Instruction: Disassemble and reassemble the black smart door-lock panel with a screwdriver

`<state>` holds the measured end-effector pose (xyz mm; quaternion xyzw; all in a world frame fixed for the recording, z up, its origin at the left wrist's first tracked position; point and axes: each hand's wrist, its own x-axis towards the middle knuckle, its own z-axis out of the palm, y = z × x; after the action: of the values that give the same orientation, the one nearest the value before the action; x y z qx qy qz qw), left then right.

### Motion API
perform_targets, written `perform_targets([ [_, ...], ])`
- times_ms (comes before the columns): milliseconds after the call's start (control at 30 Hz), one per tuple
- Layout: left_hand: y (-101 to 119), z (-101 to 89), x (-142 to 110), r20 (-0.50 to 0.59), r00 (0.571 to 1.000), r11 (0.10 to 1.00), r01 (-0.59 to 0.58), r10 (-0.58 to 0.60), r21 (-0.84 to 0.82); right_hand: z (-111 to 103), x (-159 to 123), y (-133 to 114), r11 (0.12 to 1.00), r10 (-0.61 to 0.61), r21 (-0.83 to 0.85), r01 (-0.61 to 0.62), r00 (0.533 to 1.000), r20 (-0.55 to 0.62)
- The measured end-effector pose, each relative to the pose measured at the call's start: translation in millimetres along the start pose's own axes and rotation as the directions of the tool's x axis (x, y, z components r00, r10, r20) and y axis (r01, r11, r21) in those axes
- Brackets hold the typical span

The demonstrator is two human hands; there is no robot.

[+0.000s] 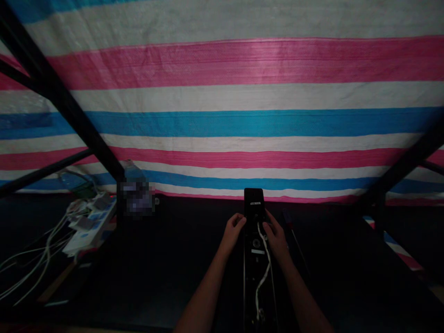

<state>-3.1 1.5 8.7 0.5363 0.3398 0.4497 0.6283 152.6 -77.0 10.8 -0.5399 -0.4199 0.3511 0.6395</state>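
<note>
A long, narrow black panel (251,273) lies lengthwise in front of me, its far end rounded at the corners. Its upper face carries small pale labels, a round fitting and a white cable (268,261) running down towards me. My left hand (235,231) grips the panel's left edge near the far end, thumb on top. On the opposite edge, my right hand (276,238) is closed around the side, with its thumb beside the cable's upper end. What the fingers underneath do is hidden. To the right of my right hand lies a screwdriver (287,219) with a dark handle.
A white power strip (86,233) with plugs and tangled white cables (46,252) lies at the left. Black metal bars (74,118) slant down on both sides. Behind the dark tabletop (173,273) hangs a striped plastic sheet (222,122). A blurred-out item (138,196) stands by the left bar.
</note>
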Motion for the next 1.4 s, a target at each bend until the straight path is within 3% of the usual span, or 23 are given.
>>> perform_targets([
  [1400, -2.2, -1.5, 0.9, 0.018, 1.000, 1.000, 0.005, -0.005, 0.005, 0.6, -2.2, -1.8, 0.999, 0.042, 0.023, -0.042, 0.999, -0.001],
])
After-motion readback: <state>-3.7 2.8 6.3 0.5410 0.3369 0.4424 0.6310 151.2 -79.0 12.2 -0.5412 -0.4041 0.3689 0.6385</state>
